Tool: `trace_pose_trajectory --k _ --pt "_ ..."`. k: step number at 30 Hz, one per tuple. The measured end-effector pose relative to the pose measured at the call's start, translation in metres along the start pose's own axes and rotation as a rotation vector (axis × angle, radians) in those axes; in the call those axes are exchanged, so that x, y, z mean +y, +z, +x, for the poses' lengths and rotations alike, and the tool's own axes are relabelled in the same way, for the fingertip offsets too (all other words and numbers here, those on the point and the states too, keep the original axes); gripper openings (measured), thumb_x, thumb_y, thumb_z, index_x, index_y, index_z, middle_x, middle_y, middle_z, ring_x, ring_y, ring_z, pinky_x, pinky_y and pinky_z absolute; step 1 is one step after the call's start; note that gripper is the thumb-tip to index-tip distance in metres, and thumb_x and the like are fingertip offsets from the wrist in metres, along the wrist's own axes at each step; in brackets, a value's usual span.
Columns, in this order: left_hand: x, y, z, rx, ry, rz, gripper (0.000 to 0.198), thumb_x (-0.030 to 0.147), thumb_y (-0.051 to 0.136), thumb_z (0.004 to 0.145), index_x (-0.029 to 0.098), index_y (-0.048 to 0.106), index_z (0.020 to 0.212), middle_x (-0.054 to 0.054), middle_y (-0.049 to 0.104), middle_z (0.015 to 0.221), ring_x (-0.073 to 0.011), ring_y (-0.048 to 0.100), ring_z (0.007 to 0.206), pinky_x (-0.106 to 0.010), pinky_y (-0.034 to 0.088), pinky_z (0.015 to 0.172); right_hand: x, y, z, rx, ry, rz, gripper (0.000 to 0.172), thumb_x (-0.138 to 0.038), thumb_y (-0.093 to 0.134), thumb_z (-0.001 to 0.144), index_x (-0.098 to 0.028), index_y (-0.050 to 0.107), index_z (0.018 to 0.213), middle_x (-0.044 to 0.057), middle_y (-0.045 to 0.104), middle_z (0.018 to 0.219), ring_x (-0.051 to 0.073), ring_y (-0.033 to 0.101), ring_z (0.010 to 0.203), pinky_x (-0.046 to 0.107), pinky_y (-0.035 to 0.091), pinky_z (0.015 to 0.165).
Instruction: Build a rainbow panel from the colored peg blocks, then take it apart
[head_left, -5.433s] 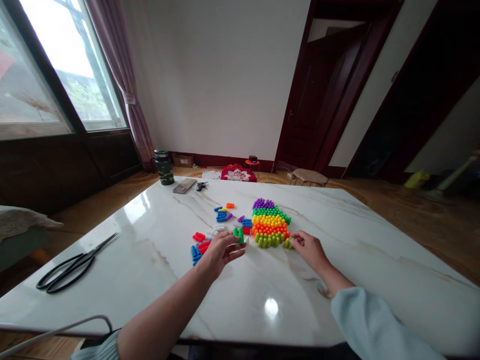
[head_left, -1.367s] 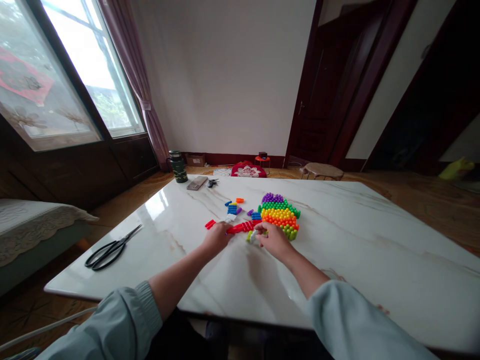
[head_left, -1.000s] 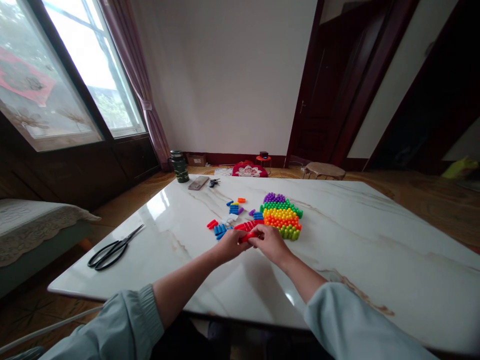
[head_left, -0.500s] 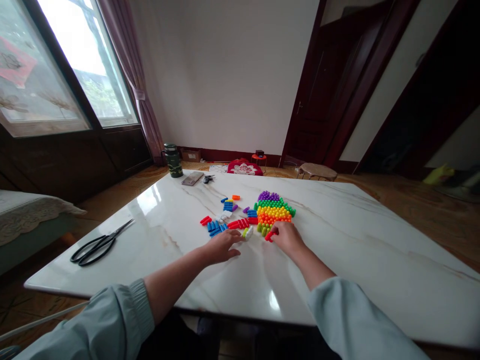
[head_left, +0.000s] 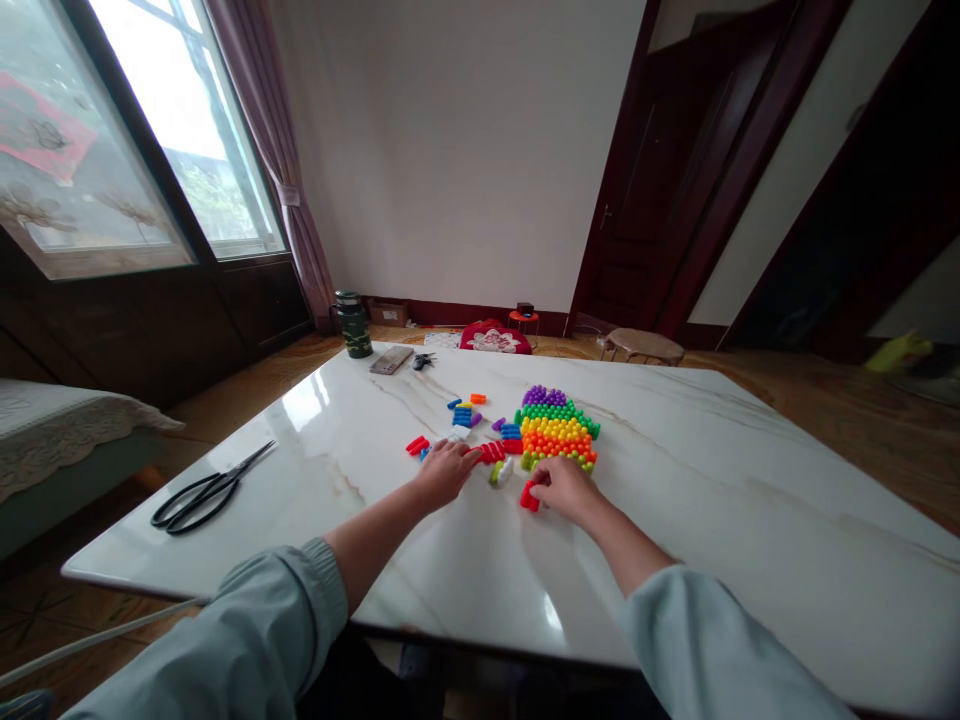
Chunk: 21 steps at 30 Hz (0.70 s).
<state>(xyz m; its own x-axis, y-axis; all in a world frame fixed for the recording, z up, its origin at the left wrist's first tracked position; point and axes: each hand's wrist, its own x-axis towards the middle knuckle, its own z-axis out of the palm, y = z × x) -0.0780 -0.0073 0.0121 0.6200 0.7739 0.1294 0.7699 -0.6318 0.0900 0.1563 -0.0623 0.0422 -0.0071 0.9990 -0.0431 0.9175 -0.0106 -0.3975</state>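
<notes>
Far left on the table: black scissors, well apart from the work.

Left hand: lies palm down on the marble, fingers stretched out and loose, their tips touching the loose pegs, a scatter of red, blue and white pieces lying on their sides. It grips nothing that shows.

Just right of it: a pale green and white peg lies alone, between the two hands.

Right hand: fingertips pinched together on a red peg, which is low on the marble, near the front edge of the peg block but not joined to it.

Peg block: pegs standing upright, packed in colour bands, purple at the back, then green, yellow, orange and lime green at the front.

Judgement: the step is one of placing. The red peg is in hand but not seated. Seating it calls for standing it upright and pressing it snug against the front row without toppling its neighbours.
</notes>
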Motion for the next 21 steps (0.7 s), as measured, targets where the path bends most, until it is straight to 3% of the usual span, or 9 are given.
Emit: trace_pose_trajectory --k 4,6,9,14,18,21 --pt "0.002 -0.006 0.001 0.002 -0.055 0.059 0.034 0.018 0.046 0.085 0.023 0.063 0.114 -0.011 0.063 0.108 -0.0262 0.056 0.104 -0.042 0.039 0.095 -0.001 0.013 0.002 -0.069 -0.031 0.142 0.012 -0.01 0.064 0.065 -0.018 0.072 0.069 0.0 0.068 0.06 0.014 0.065 0.062 0.02 0.044 0.057" --pt "0.007 -0.011 0.0 0.037 -0.086 0.07 0.033 0.015 0.047 0.083 0.02 0.064 0.11 -0.013 0.06 0.115 -0.0284 0.052 0.109 -0.045 0.037 0.096 -0.001 0.018 0.001 -0.121 -0.025 0.168 0.011 -0.01 0.063 0.067 -0.017 0.071 0.07 -0.001 0.066 0.054 0.014 0.064 0.058 0.02 0.044 0.055" --pt "0.018 -0.014 -0.001 0.069 -0.033 0.019 0.041 0.014 0.046 0.082 0.022 0.058 0.121 -0.011 0.054 0.129 -0.0277 0.048 0.115 -0.044 0.038 0.097 -0.004 0.02 -0.001 -0.159 -0.005 0.13 0.011 -0.012 0.062 0.07 -0.017 0.072 0.074 -0.001 0.064 0.051 0.014 0.064 0.054 0.021 0.044 0.054" --pt "0.029 -0.003 -0.003 -0.037 0.162 -0.069 0.05 0.019 0.054 0.081 0.027 0.051 0.131 -0.005 0.049 0.14 -0.0273 0.046 0.121 -0.044 0.036 0.102 -0.013 0.011 -0.008 -0.181 0.008 0.026 0.014 -0.019 0.064 0.07 -0.021 0.072 0.081 0.0 0.065 0.055 0.016 0.064 0.058 0.022 0.043 0.054" --pt "0.027 -0.001 -0.003 -0.036 0.141 0.023 0.043 0.024 0.054 0.084 0.024 0.054 0.127 -0.01 0.053 0.132 -0.029 0.048 0.118 -0.046 0.038 0.099 -0.016 0.007 -0.012 -0.189 0.011 -0.019 0.018 -0.021 0.064 0.07 -0.023 0.072 0.085 0.001 0.069 0.064 0.017 0.065 0.065 0.023 0.044 0.057" --pt "0.025 -0.001 -0.001 -0.055 0.073 0.073 0.025 0.024 0.054 0.085 0.019 0.064 0.107 -0.013 0.057 0.119 -0.0292 0.05 0.113 -0.043 0.043 0.094 -0.017 0.006 -0.013 -0.184 0.004 -0.089 0.018 -0.025 0.065 0.07 -0.024 0.073 0.086 0.003 0.072 0.078 0.02 0.067 0.076 0.025 0.044 0.061"
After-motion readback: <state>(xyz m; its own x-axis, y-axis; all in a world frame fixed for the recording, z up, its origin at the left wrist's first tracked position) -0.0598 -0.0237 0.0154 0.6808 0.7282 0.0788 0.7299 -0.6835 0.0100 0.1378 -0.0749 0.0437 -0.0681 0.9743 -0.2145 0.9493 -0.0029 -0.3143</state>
